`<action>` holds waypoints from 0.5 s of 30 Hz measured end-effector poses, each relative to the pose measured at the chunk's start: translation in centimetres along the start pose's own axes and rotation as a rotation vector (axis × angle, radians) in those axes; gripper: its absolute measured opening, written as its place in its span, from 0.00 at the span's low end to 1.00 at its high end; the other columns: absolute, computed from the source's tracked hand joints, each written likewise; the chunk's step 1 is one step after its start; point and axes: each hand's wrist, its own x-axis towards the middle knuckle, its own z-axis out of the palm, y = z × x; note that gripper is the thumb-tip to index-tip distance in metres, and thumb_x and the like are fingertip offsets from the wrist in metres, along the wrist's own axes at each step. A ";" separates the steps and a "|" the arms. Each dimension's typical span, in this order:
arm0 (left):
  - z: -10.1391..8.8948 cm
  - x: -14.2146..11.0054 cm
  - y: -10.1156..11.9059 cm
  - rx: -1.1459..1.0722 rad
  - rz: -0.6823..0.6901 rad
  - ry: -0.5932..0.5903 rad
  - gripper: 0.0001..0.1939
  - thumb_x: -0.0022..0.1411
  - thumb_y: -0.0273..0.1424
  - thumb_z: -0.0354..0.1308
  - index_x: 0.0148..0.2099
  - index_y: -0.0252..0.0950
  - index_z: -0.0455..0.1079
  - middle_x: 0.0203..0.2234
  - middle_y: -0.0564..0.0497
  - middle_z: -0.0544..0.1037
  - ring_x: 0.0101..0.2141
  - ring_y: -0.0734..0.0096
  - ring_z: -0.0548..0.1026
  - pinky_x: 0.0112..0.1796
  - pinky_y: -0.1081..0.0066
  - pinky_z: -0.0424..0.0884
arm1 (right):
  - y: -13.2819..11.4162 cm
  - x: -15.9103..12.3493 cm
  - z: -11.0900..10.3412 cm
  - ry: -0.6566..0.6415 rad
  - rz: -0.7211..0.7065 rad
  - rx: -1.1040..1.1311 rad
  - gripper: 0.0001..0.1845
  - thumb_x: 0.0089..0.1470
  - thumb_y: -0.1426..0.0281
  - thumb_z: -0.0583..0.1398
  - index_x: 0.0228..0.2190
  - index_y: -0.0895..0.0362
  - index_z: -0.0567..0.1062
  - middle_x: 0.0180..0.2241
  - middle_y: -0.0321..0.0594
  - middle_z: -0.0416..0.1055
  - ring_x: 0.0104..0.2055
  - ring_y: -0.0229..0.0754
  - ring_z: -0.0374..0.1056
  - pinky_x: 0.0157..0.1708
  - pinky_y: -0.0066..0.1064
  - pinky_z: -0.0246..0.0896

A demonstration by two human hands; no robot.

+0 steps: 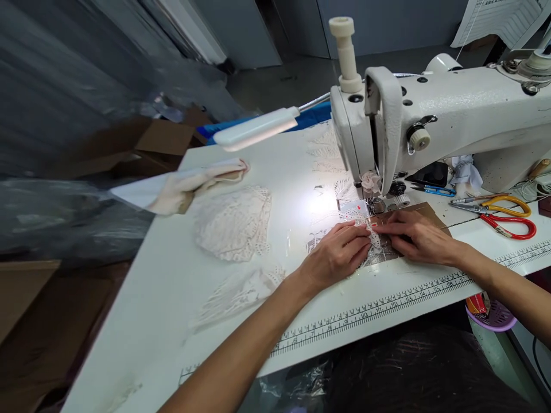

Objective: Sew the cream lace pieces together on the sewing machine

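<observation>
A piece of white lace (376,241) lies on the metal plate (383,255) in front of the sewing machine's needle area. My left hand (338,253) rests over it from the left, with bent fingers closed at its edge. From the right, my right hand (417,236) meets the same lace, the index finger reaching to it and the thumb lower down. The fingertips of both hands come close together there. The white sewing machine (465,109) stands just beyond, a pink fabric flower (371,181) near its presser foot. Part of the lace is hidden under my left fingers.
Folded lace pieces (235,223) lie left on the white table (163,298). A lamp (256,129) hangs above. Red-and-yellow-handled scissors (508,225) and blue thread snips (439,191) lie right. A printed ruler (365,314) follows the front edge. Cardboard boxes (166,137) stand left.
</observation>
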 end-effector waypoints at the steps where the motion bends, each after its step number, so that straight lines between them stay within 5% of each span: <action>1: 0.0 0.0 0.0 0.005 -0.001 0.001 0.05 0.66 0.21 0.54 0.38 0.32 0.69 0.35 0.48 0.79 0.37 0.71 0.78 0.46 0.61 0.79 | -0.2 -0.2 -0.1 -0.023 -0.023 -0.011 0.21 0.59 0.74 0.53 0.51 0.53 0.76 0.43 0.46 0.70 0.44 0.43 0.66 0.46 0.40 0.64; 11: -0.2 -0.1 0.1 0.033 0.003 0.013 0.04 0.67 0.24 0.53 0.40 0.33 0.69 0.35 0.49 0.79 0.37 0.71 0.78 0.51 0.56 0.74 | -0.7 -0.3 0.1 -0.079 -0.119 -0.206 0.18 0.60 0.72 0.54 0.50 0.52 0.76 0.43 0.48 0.68 0.46 0.47 0.62 0.44 0.42 0.59; 15: -0.6 0.3 0.2 0.133 -0.034 0.050 0.02 0.65 0.24 0.55 0.39 0.33 0.68 0.32 0.49 0.79 0.32 0.69 0.76 0.39 0.60 0.73 | -0.8 -0.4 0.2 -0.089 -0.103 -0.209 0.18 0.61 0.71 0.54 0.49 0.52 0.76 0.43 0.48 0.68 0.46 0.47 0.62 0.44 0.42 0.58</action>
